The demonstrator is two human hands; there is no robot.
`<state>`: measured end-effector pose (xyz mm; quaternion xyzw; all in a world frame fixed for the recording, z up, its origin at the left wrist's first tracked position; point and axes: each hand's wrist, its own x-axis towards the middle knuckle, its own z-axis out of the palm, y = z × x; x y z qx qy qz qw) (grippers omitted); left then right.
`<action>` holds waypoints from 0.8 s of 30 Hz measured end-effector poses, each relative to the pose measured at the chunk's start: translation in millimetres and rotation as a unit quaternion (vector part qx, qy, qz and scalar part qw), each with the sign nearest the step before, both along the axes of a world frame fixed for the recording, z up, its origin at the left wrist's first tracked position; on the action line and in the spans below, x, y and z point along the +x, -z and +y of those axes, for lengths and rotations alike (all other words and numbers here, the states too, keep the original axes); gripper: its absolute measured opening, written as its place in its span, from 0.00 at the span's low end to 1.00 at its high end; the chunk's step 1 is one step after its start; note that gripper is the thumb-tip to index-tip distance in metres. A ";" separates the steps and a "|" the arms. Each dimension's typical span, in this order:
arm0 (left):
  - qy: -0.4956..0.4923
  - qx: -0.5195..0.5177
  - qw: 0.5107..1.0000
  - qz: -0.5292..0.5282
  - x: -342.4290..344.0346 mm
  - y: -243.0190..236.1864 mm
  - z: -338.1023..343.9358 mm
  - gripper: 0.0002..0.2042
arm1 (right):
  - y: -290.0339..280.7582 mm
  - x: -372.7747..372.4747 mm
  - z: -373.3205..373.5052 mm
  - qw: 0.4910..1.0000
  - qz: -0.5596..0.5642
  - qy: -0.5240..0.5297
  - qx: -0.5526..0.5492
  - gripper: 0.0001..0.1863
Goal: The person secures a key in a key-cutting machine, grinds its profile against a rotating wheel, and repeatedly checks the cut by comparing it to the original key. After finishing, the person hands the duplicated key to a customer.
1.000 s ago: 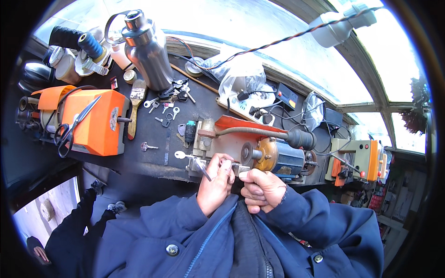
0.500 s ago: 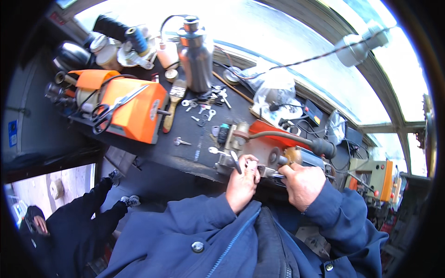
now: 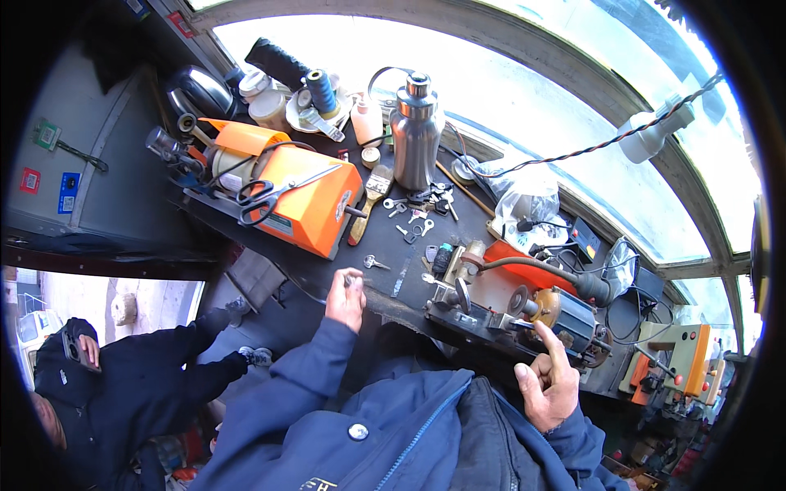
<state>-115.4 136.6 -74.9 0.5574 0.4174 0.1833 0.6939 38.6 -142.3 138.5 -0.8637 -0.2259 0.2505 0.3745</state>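
My left hand (image 3: 346, 303) is raised at the front edge of the bench, fingers pinched round a small piece too small to name. Just beyond it, a single key (image 3: 376, 262) lies on the dark benchtop (image 3: 327, 274). My right hand (image 3: 550, 385) holds nothing; its index finger points up toward the front of a key-cutting machine (image 3: 571, 319), thumb apart. I cannot tell whether that fingertip touches the machine. A round black knob (image 3: 463, 295) stands at the machine's left end. Several loose keys (image 3: 419, 214) are scattered behind, near a steel bottle (image 3: 416, 139).
On the left sits an orange-cased machine (image 3: 307, 200) with scissors (image 3: 266, 200) on top, beside a paintbrush (image 3: 372, 196). A lamp holder (image 3: 651, 135) hangs on a twisted cord at the right. Someone in dark clothes (image 3: 123, 393) is at lower left.
My left hand has left the machine's clamp and moved left, pinching a small piece. The right hand has let go of the machine's front and drawn back. The view has shifted leftward.
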 end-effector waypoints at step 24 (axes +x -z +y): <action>0.146 -0.149 0.928 -0.310 22.9 -145.4 -95.2 0.23 | 38.1 -25.3 35.7 0.949 0.218 -0.055 0.221 0.06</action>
